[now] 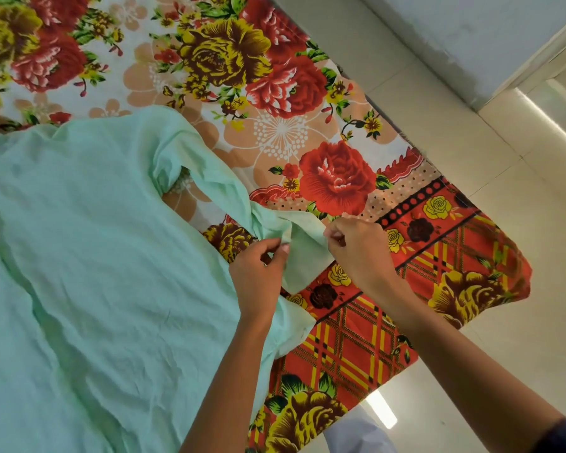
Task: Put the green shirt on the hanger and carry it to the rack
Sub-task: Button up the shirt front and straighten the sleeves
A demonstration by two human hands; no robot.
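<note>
Floral bedsheet point(285, 132), glossy cream floor tiles point(471, 132).

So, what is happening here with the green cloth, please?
A person is working on a green shirt that lies spread on a bed with a flowered sheet. Both hands pinch the end of one sleeve near the bed's edge: the left hand and the right hand each hold its fabric, apparently straightening it. No hanger or rack is in view, so the shirt is not yet hung.
</note>
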